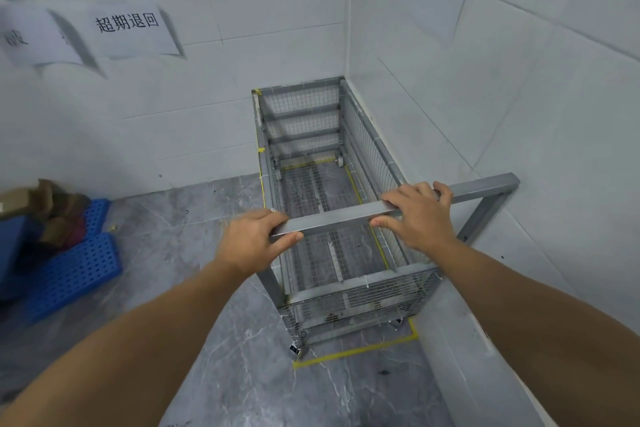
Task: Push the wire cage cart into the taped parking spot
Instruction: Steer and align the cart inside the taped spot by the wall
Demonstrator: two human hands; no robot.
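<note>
A grey wire cage cart [304, 121] stands in the room's corner, its far end against the back wall and its right side along the right wall. Its square metal handle bar [332, 220] runs across the near end. My left hand [254, 237] grips the bar's left end. My right hand [417, 215] is wrapped over the bar further right. Yellow tape [349, 352] marks the floor just in front of the cart's near wheels, and more tape shows through the mesh floor and along the left side.
Blue perforated plastic pallets [74, 267] with brown cardboard on them lie at the left by the wall. Paper signs hang on both walls. A low white ledge [460, 350] runs along the right wall beside the cart. Grey marble floor lies between.
</note>
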